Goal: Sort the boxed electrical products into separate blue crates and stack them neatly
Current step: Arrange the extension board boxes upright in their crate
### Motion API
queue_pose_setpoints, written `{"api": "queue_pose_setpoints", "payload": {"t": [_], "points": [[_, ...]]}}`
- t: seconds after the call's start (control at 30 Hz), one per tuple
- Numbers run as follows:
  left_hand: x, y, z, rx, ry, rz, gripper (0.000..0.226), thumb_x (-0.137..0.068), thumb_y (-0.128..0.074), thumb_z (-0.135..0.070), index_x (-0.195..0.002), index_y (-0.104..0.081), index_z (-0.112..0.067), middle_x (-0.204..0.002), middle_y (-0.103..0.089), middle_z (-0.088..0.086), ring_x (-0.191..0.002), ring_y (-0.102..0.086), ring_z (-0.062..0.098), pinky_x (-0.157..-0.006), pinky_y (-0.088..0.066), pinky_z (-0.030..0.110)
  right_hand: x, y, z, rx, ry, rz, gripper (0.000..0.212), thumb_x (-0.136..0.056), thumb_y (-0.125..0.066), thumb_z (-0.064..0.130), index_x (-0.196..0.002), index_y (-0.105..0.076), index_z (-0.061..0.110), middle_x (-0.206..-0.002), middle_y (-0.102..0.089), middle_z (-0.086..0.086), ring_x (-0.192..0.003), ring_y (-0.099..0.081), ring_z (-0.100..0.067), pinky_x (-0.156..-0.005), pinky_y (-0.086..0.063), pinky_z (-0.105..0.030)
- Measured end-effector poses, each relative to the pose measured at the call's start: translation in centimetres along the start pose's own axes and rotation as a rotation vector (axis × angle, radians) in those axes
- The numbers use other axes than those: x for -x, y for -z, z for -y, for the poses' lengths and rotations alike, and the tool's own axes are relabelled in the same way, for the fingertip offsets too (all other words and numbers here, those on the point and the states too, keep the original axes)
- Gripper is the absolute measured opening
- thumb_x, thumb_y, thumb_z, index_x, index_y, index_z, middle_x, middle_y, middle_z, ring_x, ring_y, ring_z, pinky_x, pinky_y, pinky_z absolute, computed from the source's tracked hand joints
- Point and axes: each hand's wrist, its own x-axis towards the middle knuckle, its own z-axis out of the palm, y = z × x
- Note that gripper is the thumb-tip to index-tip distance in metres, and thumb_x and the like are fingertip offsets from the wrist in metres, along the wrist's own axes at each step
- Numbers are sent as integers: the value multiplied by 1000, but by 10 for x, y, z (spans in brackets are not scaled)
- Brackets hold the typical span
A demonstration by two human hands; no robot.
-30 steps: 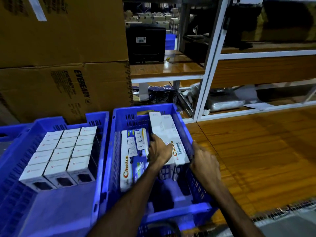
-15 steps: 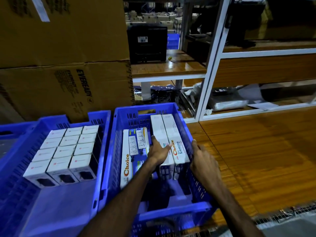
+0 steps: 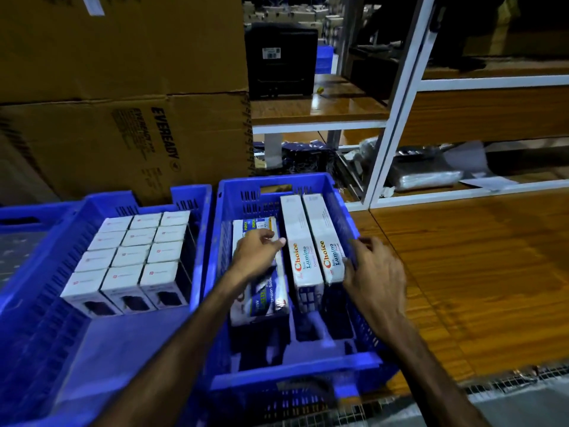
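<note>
Blue plastic walls hem in everything you are working with: from the head camera, the right-hand crate holds two long white Choice boxes standing on edge side by side against its right wall, with a flatter stack of extension-socket boxes lying to their left. Your left hand hovers over that stack, fingers loosely curled and gripping nothing that I can make out; your right hand is spread, fingertips resting on the outer Choice box near the crate wall. Press that pair flush to the wall with the right hand, then square the socket stack against them so no gap remains. The left-hand crate already holds small white boxes in tidy rows; keep the two products apart.
</note>
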Motion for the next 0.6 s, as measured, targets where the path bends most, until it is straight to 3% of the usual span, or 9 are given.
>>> {"api": "queue_pose_setpoints", "payload": {"t": [0.1,0.27,0.33,0.43,0.53,0.6], "points": [[8,22,12,125,-51,-88,34,-82,-71,-41,-107,-74,-18,-91,-74,0,-96,-75,32,-88,-61,46,0,-4,44,-95,172,122,36,-95,-60,33,-129,-64,21,-125,-63,-7,-108,-65,-36,-83,-53,-45],[17,45,22,258,-104,-147,9,-97,-68,-16,-104,-74,-15,-91,-73,6,-81,-75,31,-82,-62,53,12,-57,121,-142,331,456,41,-94,-58,36,-128,-56,13,-129,-52,-16,-116,-59,-41,-89,-51,-49],[20,50,25,295,-104,-192,13,-99,-65,-10,-98,-74,-20,-92,-74,6,-78,-73,27,-81,-61,52,13,-81,138,-45,293,545,51,-93,-61,41,-134,-49,12,-142,-42,-20,-127,-51,-43,-95,-50,-54],[28,56,29,377,-99,-212,22,-100,-63,-5,-90,-71,-23,-86,-71,7,-75,-69,29,-78,-59,49,1,-104,155,0,91,687,77,-89,-63,59,-148,-38,16,-159,-20,-18,-141,-30,-49,-106,-40,-59],[35,59,32,448,-107,-199,20,-101,-61,-2,-93,-71,-18,-82,-69,11,-75,-66,30,-78,-58,54,-10,-114,164,107,-3,744,92,-88,-58,68,-155,-28,13,-163,-14,-23,-143,-27,-54,-108,-38,-59],[36,60,34,462,-118,-191,14,-101,-61,-3,-97,-70,-13,-85,-68,12,-77,-67,31,-76,-60,46,-9,-117,169,203,29,730,100,-91,-58,66,-158,-18,5,-164,-11,-30,-144,-25,-58,-108,-38,-63]]}}
